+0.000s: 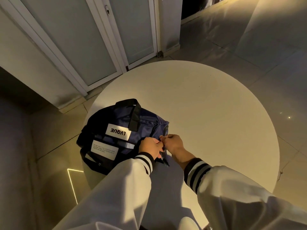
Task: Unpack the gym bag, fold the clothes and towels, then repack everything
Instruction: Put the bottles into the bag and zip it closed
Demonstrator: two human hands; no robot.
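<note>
step: opening gym bag (123,130), near-left on table (207,105) | left hand (150,146) grip clamps bag's right end | right hand (172,144) grip pinches bag beside it (zip hidden by fingers) | next: hold fabric taut, run zip

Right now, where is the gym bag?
In the head view, the gym bag lies at the left edge of the round table, with the left hand and the right hand holding its near right end.

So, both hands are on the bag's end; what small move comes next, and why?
Probably begin unzipping the gym bag: it looks closed, the left hand and right hand pinch its end, and no clothes lie on the round table.
</note>
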